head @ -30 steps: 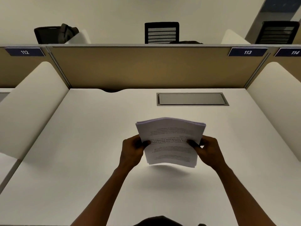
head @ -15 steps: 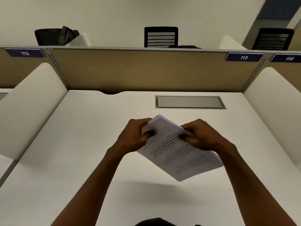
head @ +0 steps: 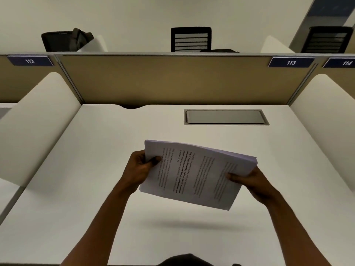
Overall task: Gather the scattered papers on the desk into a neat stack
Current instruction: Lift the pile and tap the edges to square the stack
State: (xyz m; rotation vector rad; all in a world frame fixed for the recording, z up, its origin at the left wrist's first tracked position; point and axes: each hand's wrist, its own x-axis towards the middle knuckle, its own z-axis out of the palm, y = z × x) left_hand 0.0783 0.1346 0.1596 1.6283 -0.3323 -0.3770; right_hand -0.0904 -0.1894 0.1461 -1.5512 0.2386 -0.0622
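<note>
Your left hand (head: 140, 167) and right hand (head: 249, 181) pinch opposite ends of the thick white printed paper stack (head: 194, 173); it's floppy and slippery, so support it underneath above the pale worktop (head: 86, 169)

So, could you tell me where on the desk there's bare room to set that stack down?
The desk is bare under the stack, which both hands hold up above it: left hand, right hand. It is also bare left of the stack up to the side divider, and between the stack and the cable hatch. The only crowding is the hands themselves.
</note>
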